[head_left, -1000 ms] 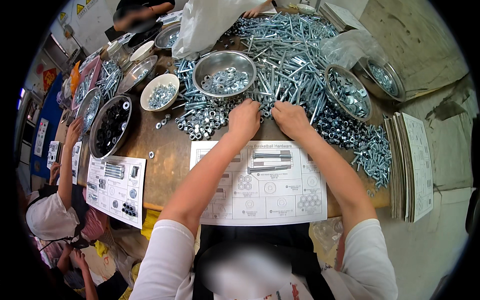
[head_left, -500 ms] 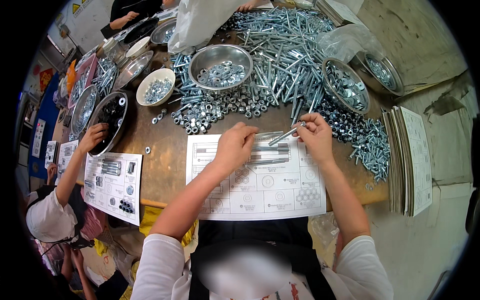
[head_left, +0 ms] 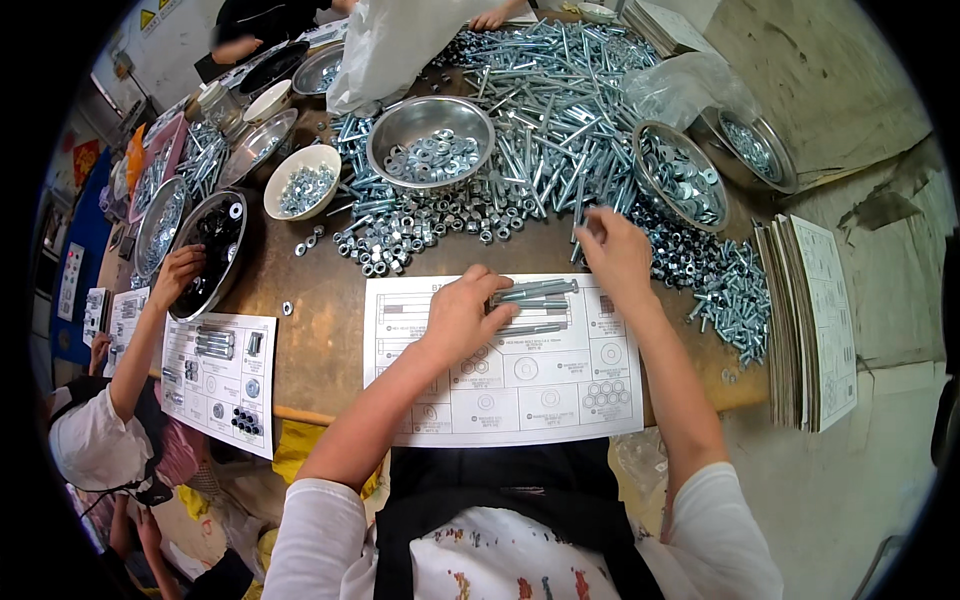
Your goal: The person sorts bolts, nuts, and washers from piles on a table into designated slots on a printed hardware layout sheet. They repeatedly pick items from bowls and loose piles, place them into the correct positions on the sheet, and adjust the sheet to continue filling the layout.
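My left hand (head_left: 465, 315) is closed around the left ends of several long silver bolts (head_left: 545, 290), over the upper part of a printed sheet (head_left: 470, 420). Another long bolt (head_left: 535, 329) lies on the sheet just below them. My right hand (head_left: 617, 258) is at the near edge of a large heap of loose bolts (head_left: 560, 120). Its thumb and forefinger are apart, slightly blurred, beside a bolt (head_left: 577, 232) that points toward me. Whether the fingertips touch that bolt is hard to see.
Beyond the sheet are loose nuts (head_left: 400, 235) and a steel bowl (head_left: 430, 110) of washers. A second washer bowl (head_left: 683, 180) stands at right, near stacked printed sheets (head_left: 800, 320). At left, a co-worker's hand (head_left: 180, 270) reaches into a bowl of black parts (head_left: 222, 215).
My right hand has moved away from the sheet to the bolt heap, no longer holding the bolt it had. My left hand now grips bolts over the sheet. The view has shifted slightly.
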`<state>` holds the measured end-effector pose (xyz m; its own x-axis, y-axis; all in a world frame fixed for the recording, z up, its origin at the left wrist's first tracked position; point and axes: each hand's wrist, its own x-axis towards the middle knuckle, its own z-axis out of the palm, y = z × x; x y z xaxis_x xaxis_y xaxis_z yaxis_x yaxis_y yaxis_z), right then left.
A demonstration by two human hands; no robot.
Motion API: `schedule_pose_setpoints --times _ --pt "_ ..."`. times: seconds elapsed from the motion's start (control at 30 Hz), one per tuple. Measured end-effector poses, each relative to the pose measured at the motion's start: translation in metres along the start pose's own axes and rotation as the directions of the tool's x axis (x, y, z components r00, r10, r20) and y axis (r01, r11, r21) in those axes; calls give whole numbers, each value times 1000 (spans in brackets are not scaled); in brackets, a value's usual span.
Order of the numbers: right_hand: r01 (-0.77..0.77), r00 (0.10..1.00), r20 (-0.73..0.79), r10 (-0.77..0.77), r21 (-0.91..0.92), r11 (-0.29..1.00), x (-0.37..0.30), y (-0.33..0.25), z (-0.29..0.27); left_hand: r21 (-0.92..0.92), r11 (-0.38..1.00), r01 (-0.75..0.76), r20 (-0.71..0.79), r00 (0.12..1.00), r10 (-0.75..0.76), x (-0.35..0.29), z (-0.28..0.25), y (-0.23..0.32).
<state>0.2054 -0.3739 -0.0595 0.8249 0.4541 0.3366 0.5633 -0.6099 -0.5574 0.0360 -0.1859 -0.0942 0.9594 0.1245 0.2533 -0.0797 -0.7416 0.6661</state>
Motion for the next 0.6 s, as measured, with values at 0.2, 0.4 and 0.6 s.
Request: schedule_pose_setpoints --times 0.2,0.4,0.6 --pt "-174 984 -70 167 -119 977 43 11 39 -66 998 -1 -16 1000 0 3 2 1" --pt "-296 955 208 213 585 755 1 -9 13 -63 998 32 28 999 -30 -4 -4 -1" --pt "-394 904 409 125 684 614 -67 -10 14 -142 990 -4 171 985 29 8 -13 -11"
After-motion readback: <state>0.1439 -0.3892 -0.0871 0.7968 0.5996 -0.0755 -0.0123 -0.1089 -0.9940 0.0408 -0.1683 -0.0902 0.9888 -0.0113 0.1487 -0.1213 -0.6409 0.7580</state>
